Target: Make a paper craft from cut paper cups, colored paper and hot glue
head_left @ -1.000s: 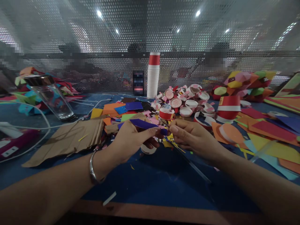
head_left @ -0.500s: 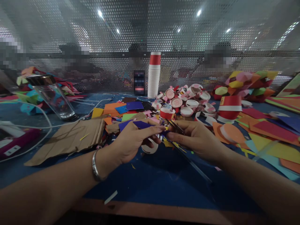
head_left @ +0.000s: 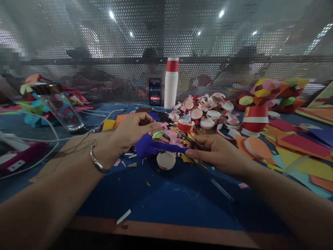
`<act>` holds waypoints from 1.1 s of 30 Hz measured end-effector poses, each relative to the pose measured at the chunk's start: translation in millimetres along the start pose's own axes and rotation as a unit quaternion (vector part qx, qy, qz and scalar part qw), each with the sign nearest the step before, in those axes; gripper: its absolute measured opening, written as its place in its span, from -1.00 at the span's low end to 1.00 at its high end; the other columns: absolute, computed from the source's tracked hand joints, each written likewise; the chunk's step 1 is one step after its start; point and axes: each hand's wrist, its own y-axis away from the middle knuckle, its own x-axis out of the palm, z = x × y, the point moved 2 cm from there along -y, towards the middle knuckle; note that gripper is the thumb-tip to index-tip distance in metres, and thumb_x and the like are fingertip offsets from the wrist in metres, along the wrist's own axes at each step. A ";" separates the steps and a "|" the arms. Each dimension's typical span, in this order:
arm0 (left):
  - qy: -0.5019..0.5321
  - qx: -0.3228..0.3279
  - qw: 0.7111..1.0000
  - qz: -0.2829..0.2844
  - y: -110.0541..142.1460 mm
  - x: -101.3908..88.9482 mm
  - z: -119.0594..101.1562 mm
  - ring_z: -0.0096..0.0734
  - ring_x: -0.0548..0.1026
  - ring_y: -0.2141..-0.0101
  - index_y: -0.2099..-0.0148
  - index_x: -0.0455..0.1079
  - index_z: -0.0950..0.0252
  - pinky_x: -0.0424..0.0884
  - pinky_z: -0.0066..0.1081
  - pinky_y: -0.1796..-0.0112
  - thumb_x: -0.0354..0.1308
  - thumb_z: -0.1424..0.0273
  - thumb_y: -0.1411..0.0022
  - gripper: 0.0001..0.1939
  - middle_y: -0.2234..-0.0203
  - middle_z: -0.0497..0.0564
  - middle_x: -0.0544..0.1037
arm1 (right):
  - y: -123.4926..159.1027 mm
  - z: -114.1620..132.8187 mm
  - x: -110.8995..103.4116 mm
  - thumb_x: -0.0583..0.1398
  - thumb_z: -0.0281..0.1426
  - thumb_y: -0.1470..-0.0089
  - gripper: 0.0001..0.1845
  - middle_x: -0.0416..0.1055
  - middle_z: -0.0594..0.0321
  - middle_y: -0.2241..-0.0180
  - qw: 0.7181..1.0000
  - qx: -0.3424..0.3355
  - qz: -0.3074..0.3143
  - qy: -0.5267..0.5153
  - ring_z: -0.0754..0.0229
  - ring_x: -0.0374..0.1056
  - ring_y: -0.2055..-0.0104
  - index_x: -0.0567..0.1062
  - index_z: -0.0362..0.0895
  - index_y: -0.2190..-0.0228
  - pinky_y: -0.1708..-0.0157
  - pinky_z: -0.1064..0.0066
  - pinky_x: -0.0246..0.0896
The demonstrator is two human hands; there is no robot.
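My right hand (head_left: 214,149) is closed round a pair of scissors (head_left: 194,141), their dark metal blades pointing left. Its thumb and fingers also pinch the end of a blue paper strip (head_left: 171,148). That strip runs left into a wider, blurred piece of blue paper (head_left: 143,146), under my left hand (head_left: 132,133). The left fingertips are drawn together above the paper; whether anything is between them is hidden. A small white round paper cup base (head_left: 165,160) lies on the table just below the strip.
Cut cup bottoms (head_left: 206,114) and pink scraps lie heaped ahead, near a tall stack of paper cups (head_left: 171,83). A phone (head_left: 155,92) stands behind. Leftward are cardboard (head_left: 70,152), a glass bottle (head_left: 62,111) and a cable. Coloured paper sheets (head_left: 304,149) and a red cup (head_left: 255,119) are right.
My left hand has moved up and to the left, uncovering the white cup base. The blue paper now stretches as a strip toward my right hand, which stays nearly in place with the scissors.
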 end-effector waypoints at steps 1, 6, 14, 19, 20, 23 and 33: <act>-0.048 0.026 0.998 0.020 0.6 -1.2 -2.8 -0.47 0.38 0.50 0.44 0.55 0.25 0.26 -0.44 0.42 0.42 0.13 -0.17 -0.68 0.55 -0.07 0.53 | -0.2 -1.0 -0.7 0.41 -0.10 -0.08 -0.61 0.23 0.40 0.51 1.000 0.003 0.003 0.010 0.31 0.10 0.45 0.48 -0.14 0.46 0.45 0.41 -0.05; -0.220 0.140 0.965 -0.012 1.7 -8.2 -7.6 -0.40 0.37 0.43 0.49 0.52 0.22 0.22 -0.38 0.32 0.40 0.21 -0.22 -0.70 0.49 -0.03 0.52 | -0.2 -5.3 -2.7 0.41 -0.08 -0.05 -0.62 0.29 0.37 0.49 1.000 0.014 0.011 0.019 0.27 0.16 0.42 0.50 -0.13 0.42 0.40 0.39 0.03; -0.162 0.147 0.972 0.090 11.3 3.6 -15.3 -0.34 0.51 0.27 0.16 0.57 0.22 0.35 -0.40 0.21 0.33 0.31 -0.29 -0.88 0.26 0.02 0.64 | -2.3 -5.5 -6.0 0.40 -0.09 -0.06 -0.59 0.18 0.42 0.53 0.999 0.013 0.012 0.039 0.30 0.06 0.46 0.44 -0.13 0.50 0.44 0.40 -0.05; -0.092 0.146 0.957 0.234 26.7 22.3 -20.8 -0.35 0.56 0.29 0.24 0.63 0.21 0.44 -0.41 0.21 0.31 0.43 -0.26 -0.94 0.32 0.00 0.66 | -1.7 -3.2 -6.1 0.41 -0.07 -0.04 -0.59 0.21 0.42 0.53 1.000 0.012 0.012 0.021 0.32 0.05 0.49 0.49 -0.14 0.46 0.48 0.40 -0.08; -0.089 0.137 0.956 0.244 26.6 22.6 -19.3 -0.34 0.58 0.29 0.26 0.64 0.20 0.45 -0.41 0.22 0.30 0.45 -0.25 -0.91 0.34 0.00 0.66 | -1.3 -3.1 -6.3 0.42 -0.06 -0.03 -0.58 0.19 0.44 0.55 1.000 0.014 0.007 0.023 0.34 0.02 0.51 0.49 -0.14 0.46 0.50 0.40 -0.11; -0.071 0.098 0.958 0.261 23.0 20.6 -12.4 -0.32 0.63 0.27 0.24 0.69 0.19 0.49 -0.42 0.21 0.31 0.45 -0.23 -0.88 0.34 0.03 0.71 | 0.0 -3.1 -7.7 0.40 -0.02 -0.05 -0.57 0.12 0.48 0.59 0.999 0.014 -0.024 0.016 0.36 -0.07 0.57 0.48 -0.11 0.43 0.54 0.39 -0.16; 0.175 -0.035 0.980 0.091 18.8 28.1 2.4 -0.38 0.61 0.14 -0.01 0.67 0.23 0.51 -0.41 0.09 0.44 0.50 -0.12 -0.63 0.08 0.03 0.71 | 0.9 -1.2 -9.3 0.18 0.17 -0.23 -0.43 0.02 0.47 0.61 0.997 -0.018 -0.067 0.037 0.33 -0.09 0.60 0.46 -0.10 0.36 0.58 0.37 -0.22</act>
